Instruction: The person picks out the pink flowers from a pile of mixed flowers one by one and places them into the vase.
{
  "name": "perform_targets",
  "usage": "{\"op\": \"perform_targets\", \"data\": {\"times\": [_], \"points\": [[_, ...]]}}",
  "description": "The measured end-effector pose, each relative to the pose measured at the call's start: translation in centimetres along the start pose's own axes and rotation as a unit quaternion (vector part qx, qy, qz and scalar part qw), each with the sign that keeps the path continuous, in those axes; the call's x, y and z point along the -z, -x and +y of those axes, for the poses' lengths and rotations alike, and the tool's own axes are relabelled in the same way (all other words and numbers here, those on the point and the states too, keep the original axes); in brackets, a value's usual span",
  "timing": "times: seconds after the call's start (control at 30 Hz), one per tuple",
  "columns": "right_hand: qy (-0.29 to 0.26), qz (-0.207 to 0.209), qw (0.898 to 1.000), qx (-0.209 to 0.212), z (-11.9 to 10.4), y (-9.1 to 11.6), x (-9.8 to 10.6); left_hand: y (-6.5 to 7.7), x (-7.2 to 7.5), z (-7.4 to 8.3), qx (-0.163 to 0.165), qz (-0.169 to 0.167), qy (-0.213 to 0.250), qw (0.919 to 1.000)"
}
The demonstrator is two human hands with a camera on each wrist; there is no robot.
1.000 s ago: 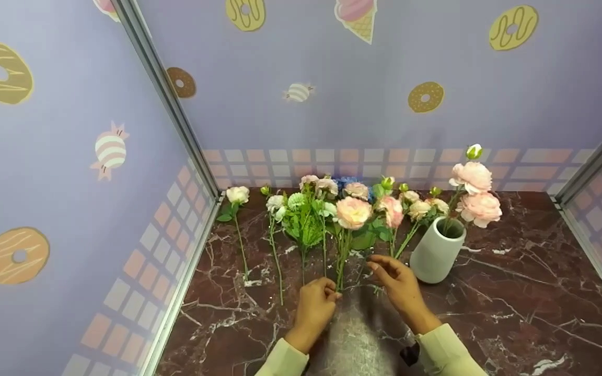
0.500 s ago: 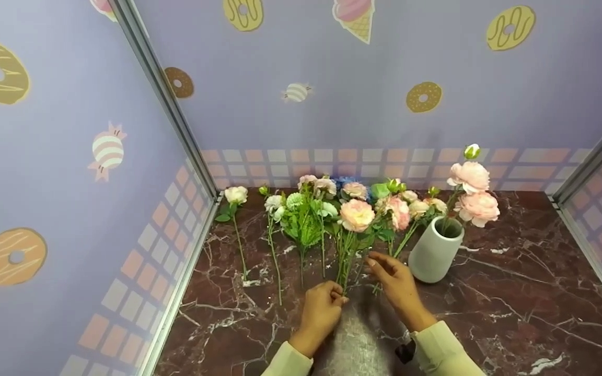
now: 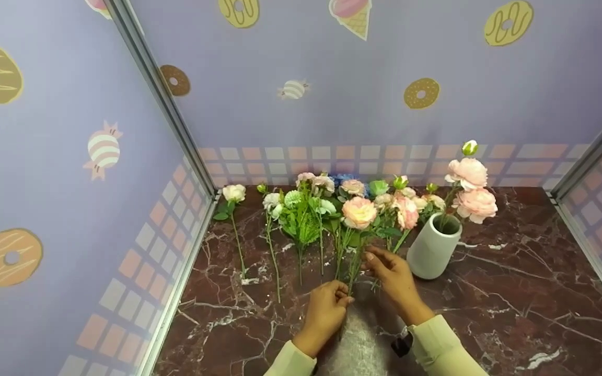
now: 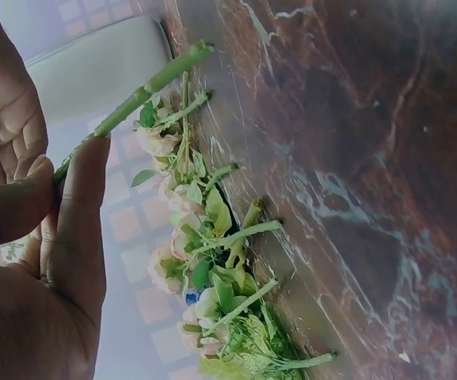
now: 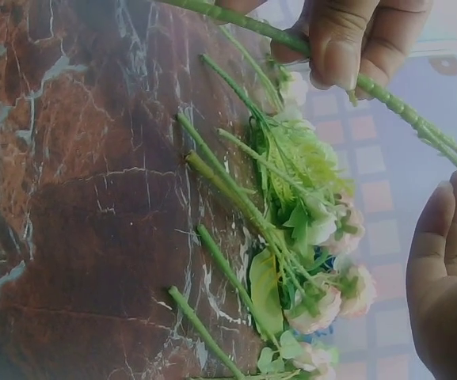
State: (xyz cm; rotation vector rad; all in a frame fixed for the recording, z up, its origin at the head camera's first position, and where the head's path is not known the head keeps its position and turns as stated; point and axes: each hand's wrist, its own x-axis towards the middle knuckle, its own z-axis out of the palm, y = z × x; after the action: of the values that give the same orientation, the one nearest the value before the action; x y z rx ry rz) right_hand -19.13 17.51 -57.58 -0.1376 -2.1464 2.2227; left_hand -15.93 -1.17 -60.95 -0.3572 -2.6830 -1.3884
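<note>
In the head view my left hand [image 3: 327, 310] pinches the lower stem of an artificial peony spray between thumb and fingers. Its peach-pink bloom [image 3: 359, 212], a second pink bloom [image 3: 406, 211] and a green-white bud [image 3: 401, 181] lean over the other flowers. The cut end of that green stem [image 4: 153, 85] pokes out past my fingertips in the left wrist view. My right hand [image 3: 392, 274] is beside the stem higher up, and its fingers [image 5: 454, 226] look straight and close to it in the right wrist view.
A white vase [image 3: 434, 248] with two pink peonies [image 3: 476, 204] and a bud stands at the right. Several flowers lie in a row on the dark marble table [image 3: 515, 292], including a white rose [image 3: 234, 193] at the left. A patterned wall [image 3: 363, 115] rises behind.
My left hand has moved slightly right with the peony stem. Its blooms and bud have shifted right too. My right hand stays near the stem.
</note>
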Motion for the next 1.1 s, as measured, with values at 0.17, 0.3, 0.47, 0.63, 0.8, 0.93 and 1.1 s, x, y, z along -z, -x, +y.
{"op": "perform_targets", "data": {"times": [0.17, 0.3, 0.47, 0.63, 0.8, 0.93, 1.1], "points": [[-0.004, 0.004, 1.0, -0.008, -0.2, -0.2, 0.0, 0.2, 0.0, 0.1, -0.011, 0.001, 0.004, 0.9999], [-0.01, 0.004, 1.0, -0.011, -0.2, -0.2, -0.1, 0.2, 0.1, 0.3, -0.018, -0.001, 0.01, 0.9998], [-0.01, 0.006, 1.0, 0.007, -0.4, -0.4, -0.2, 0.2, 0.1, 0.5, -0.015, -0.013, 0.017, 0.9997], [-0.022, 0.01, 1.0, 0.019, -0.4, -0.6, -0.1, 0.2, 0.0, 0.6, -0.028, -0.016, 0.015, 0.9993], [-0.041, 0.021, 0.999, 0.014, -0.4, -0.5, 0.3, 0.3, -0.3, 0.7, -0.034, -0.017, 0.015, 0.9992], [-0.04, 0.024, 0.999, 0.02, -0.6, -0.3, 0.7, 0.3, -0.6, 0.6, -0.027, -0.025, 0.014, 0.9992], [-0.056, 0.035, 0.996, 0.061, -0.8, -0.2, 1.5, 0.0, -0.9, 0.7, -0.036, -0.035, 0.027, 0.9984]]}}
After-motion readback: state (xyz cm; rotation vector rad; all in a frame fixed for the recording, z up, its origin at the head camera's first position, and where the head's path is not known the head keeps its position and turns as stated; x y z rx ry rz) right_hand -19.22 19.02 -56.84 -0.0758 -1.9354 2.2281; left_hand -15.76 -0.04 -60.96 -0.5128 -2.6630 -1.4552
